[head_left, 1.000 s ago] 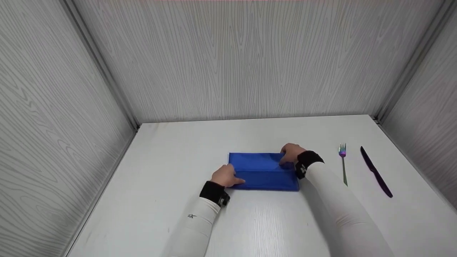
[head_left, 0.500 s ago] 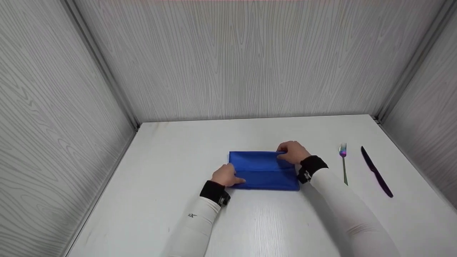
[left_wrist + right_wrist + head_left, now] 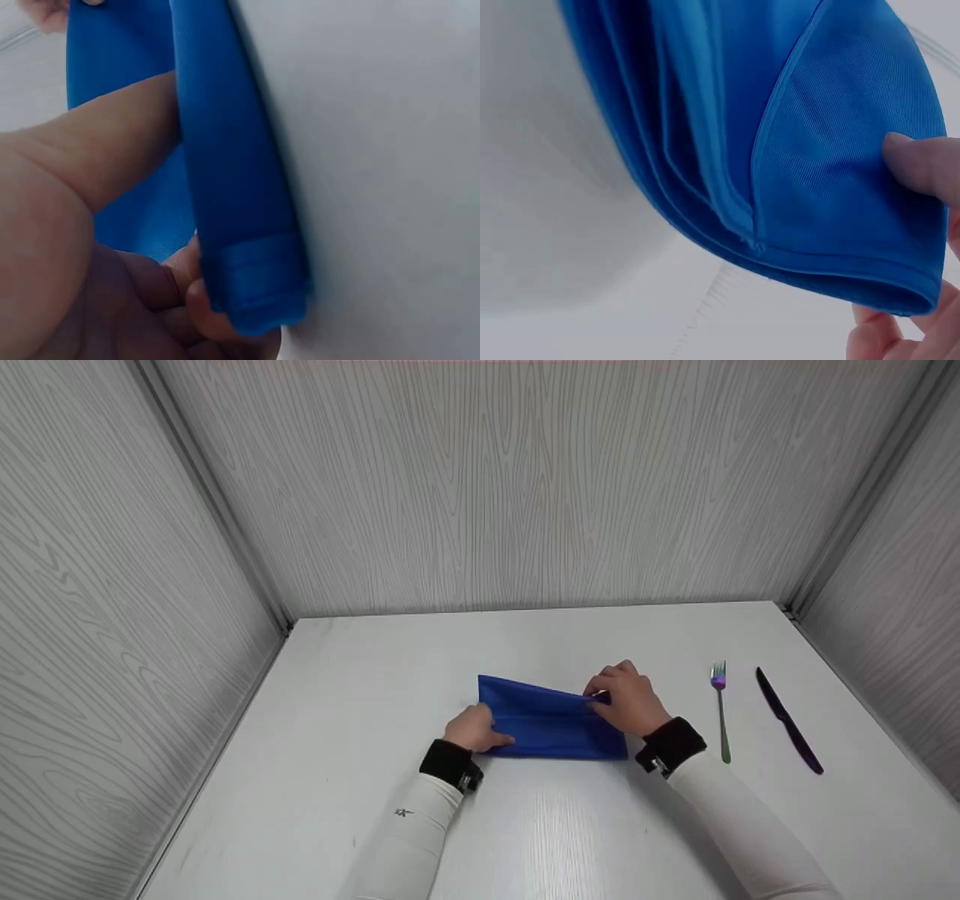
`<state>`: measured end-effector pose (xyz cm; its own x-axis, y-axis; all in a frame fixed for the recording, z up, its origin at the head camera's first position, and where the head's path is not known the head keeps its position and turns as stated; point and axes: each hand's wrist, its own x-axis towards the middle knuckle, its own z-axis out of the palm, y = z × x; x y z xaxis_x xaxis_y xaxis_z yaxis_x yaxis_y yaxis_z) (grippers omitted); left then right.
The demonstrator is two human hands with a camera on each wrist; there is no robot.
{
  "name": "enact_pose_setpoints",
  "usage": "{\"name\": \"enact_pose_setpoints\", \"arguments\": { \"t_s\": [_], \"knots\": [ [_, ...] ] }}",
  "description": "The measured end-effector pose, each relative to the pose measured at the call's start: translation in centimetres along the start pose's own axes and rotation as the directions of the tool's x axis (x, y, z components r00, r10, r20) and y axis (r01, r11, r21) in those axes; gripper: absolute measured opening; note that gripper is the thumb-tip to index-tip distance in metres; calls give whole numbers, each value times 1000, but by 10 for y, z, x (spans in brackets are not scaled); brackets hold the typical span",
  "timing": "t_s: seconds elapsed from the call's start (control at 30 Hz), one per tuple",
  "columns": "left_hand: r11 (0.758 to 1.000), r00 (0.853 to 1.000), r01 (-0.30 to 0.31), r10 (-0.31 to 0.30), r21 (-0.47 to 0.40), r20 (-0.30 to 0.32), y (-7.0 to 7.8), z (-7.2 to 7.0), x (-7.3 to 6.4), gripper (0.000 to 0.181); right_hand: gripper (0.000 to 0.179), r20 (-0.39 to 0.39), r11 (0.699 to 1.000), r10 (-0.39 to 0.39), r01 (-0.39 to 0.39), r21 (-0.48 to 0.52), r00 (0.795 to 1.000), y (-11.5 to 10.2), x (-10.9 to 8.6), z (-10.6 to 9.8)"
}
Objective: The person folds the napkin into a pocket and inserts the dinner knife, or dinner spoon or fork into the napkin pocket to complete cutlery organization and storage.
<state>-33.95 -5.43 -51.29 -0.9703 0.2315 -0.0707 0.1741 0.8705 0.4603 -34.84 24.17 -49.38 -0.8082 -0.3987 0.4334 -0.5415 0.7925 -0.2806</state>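
Observation:
A folded blue cloth napkin (image 3: pixel 555 739) lies in the middle of the table, its far part tilted up off the lower layers. At its left end, my left hand (image 3: pixel 472 729) grips the cloth; the left wrist view shows the thumb over a layer of the napkin (image 3: pixel 236 142) and the fingers curled at its end. My right hand (image 3: pixel 628 703) pinches the far right corner and holds it raised. In the right wrist view the thumb (image 3: pixel 922 166) lies on top of the cloth with the fingers beneath, and several stacked layers show along the edge.
To the right of the napkin lies a fork (image 3: pixel 718 682) with a rainbow sheen, tines pointing away. Beside it is a dark table knife (image 3: pixel 787 721), lying at a slant. Grey wood-grain panels (image 3: pixel 495 495) close in the white table (image 3: pixel 360 690) at the back and both sides.
My right hand has taken the far right corner and lifted it toward me, so the napkin's far part now stands tilted. The left hand has stayed in place.

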Motion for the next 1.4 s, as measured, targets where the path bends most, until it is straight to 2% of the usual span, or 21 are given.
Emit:
{"name": "enact_pose_setpoints", "arguments": {
  "t_s": [0.17,0.4,0.57,0.6,0.67,0.73,0.77,0.83,0.87,0.97,1.0,1.07,1.13,1.2,1.3,1.37,1.4],
  "knots": [
    [1000,1000,-4,4,19,-8,1,0,0,46,18,-43,999,-47,46,-28,998,-9,-13,1],
    [1000,1000,-5,5,25,-27,1,2,0,46,17,-5,998,-52,52,-35,999,-20,-27,-2],
    [1000,999,10,-10,0,-51,2,2,-1,71,16,118,999,-22,18,35,993,-26,-33,-1],
    [1000,999,9,-10,-7,-51,2,2,-1,70,15,155,999,-4,-3,45,988,-27,-34,0],
    [1000,999,-6,4,-29,-43,0,0,-1,54,13,219,998,33,-46,53,975,-28,-36,3],
    [997,1000,-20,20,-70,-7,-3,-5,0,34,12,263,996,67,-81,45,962,-29,-37,6],
    [995,1000,-20,21,-102,11,-5,-8,0,34,12,276,995,75,-89,37,958,-29,-37,8],
    [978,998,8,4,-211,55,-10,-14,0,33,13,286,996,76,-88,27,955,-30,-38,10],
    [961,997,35,-15,-276,75,-12,-17,0,30,13,286,997,69,-79,22,956,-30,-38,11],
    [885,991,130,-99,-447,94,-17,-23,0,23,15,275,999,42,-46,7,960,-31,-39,12],
    [858,988,152,-121,-490,94,-19,-24,1,29,15,270,999,34,-36,4,962,-31,-40,13],
    [829,985,171,-150,-533,84,-19,-25,2,49,15,264,1000,24,-24,-3,964,-32,-40,12],
    [829,985,173,-159,-531,73,-19,-24,3,60,16,261,1000,20,-18,-10,965,-32,-41,12],
    [849,985,168,-157,-500,64,-18,-24,3,61,16,264,1000,27,-24,-15,964,-33,-41,12],
    [868,984,177,-170,-465,57,-16,-24,3,46,16,269,999,43,-39,-20,962,-34,-40,12],
    [862,981,192,-186,-469,59,-16,-24,2,37,15,271,998,56,-52,-20,961,-34,-40,12],
    [851,979,201,-195,-485,63,-16,-24,2,34,15,272,998,59,-56,-21,960,-34,-40,12]
  ]
}}
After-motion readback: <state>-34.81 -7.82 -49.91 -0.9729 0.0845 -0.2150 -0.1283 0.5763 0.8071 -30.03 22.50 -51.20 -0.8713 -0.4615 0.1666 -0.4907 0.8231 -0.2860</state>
